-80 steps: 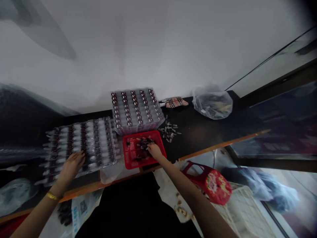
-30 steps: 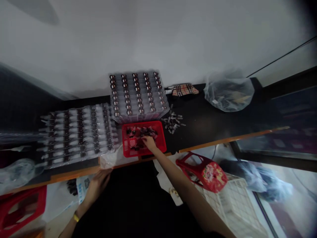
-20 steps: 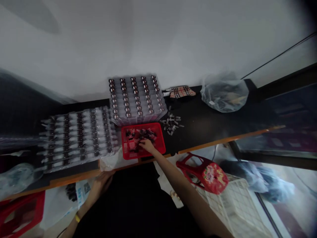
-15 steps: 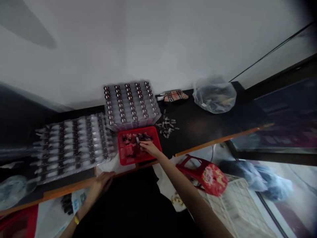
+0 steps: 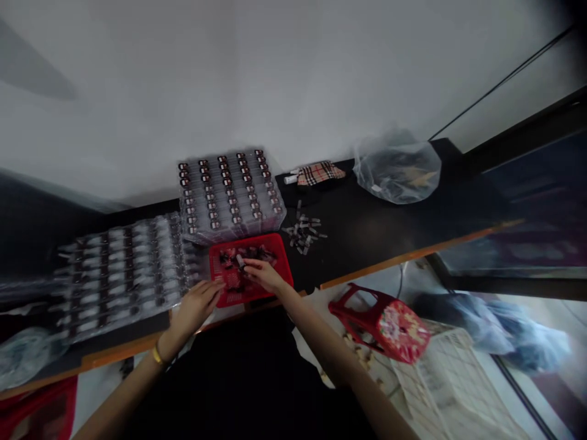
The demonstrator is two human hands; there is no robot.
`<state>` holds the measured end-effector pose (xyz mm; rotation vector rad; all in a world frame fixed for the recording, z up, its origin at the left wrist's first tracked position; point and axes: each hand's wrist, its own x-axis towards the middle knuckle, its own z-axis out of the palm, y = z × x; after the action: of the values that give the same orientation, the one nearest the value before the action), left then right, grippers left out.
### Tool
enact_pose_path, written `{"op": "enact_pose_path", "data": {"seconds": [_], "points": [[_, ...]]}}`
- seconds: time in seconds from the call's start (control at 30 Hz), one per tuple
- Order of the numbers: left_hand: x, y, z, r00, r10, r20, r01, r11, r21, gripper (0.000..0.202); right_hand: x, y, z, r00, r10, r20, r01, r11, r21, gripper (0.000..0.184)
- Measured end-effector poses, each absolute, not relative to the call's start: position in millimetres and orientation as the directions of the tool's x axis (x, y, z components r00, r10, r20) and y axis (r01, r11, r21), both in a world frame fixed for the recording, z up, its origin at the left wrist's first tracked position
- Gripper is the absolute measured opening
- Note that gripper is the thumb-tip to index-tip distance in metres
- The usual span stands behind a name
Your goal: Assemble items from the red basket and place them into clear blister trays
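Right hand [image 5: 263, 275] is dipping into a red plastic tray [image 5: 279, 256] in the head view, its fingertips [image 5: 250, 264] appearing to pinch a small capped tube [image 5: 239, 261] by its pale body, though the picture is too soft to be sure of the grip. Left hand [image 5: 197, 308] is reaching in from the near side with its fingers spread, open and holding nothing, and its tips are lying at or just over the tray's rim; whether they are touching it is hard to tell. The hands are close together but apart. A jumble of small dark pieces [image 5: 250, 255] is filling the tray, and they look light, stiff and easy to drop, so each seems best taken singly by its body between finger and thumb. The tray is resting on a black surface [image 5: 367, 229] with an orange edge, against a clear blister-tray stack [image 5: 229, 195] and beside a wider blister-tray stack [image 5: 123, 275]; both look light, with thin, slippery plastic best held by the edges. A loose cluster of small parts [image 5: 302, 232] is lying just beyond the tray, while a plaid pouch [image 5: 318, 174] and a clear plastic bag [image 5: 397, 171] are sitting farther along, and a red stool [image 5: 383, 318] is lying tilted below the surface.
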<state>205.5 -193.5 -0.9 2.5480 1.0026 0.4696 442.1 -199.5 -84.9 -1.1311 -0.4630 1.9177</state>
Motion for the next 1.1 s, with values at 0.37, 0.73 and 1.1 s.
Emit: {"op": "enact_pose_path", "data": {"seconds": [0.37,0.73,1.1], "points": [[226.1,-110.6,47.8,0.529,0.793,0.302,0.702,-0.609,0.370,0.021,479.0,-276.6,-67.3,-0.596,0.551,-0.584,0.024,-0.715,-0.698,0.037],[321.5,72.4,47.0,0.557,0.831,0.004,0.824,-0.552,0.128,0.020,509.3,-298.3,-35.2,-0.502,0.716,-0.486,0.405,-0.301,-0.863,0.046],[337.5,103.1,36.0,0.563,0.799,-0.214,0.811,-0.583,-0.045,0.022,501.4,-275.5,-45.5,-0.380,0.688,-0.618,0.503,-0.407,-0.762,0.014]]}}
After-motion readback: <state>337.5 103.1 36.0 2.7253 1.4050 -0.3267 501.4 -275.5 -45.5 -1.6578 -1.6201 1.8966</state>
